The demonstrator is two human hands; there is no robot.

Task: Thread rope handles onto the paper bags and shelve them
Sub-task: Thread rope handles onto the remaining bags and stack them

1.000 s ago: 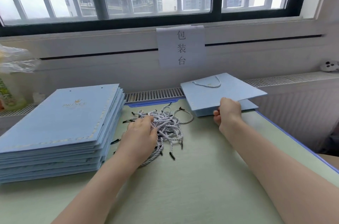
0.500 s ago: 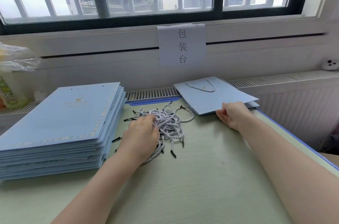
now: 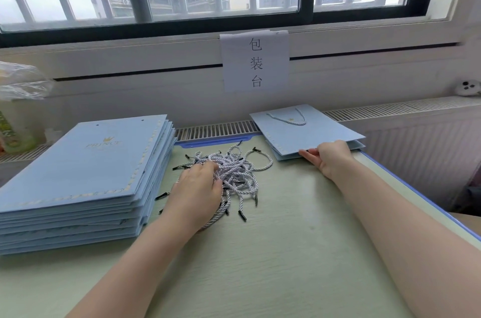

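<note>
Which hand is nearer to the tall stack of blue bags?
Left. The left hand lies on the rope pile, just beside the stack; the right hand touches the finished bags across the table.

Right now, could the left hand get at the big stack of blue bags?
Probably yes. The left hand rests on the rope pile right beside the stack of bags, with nothing between them.

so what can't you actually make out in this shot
Head view only:
- Left hand fingertips: buried in the rope pile, grip unclear.
- Second bag under the finished bag: covered, handle unseen.
- Bag stack: left edge cut off.
- Plastic bag contents: blurred.
</note>
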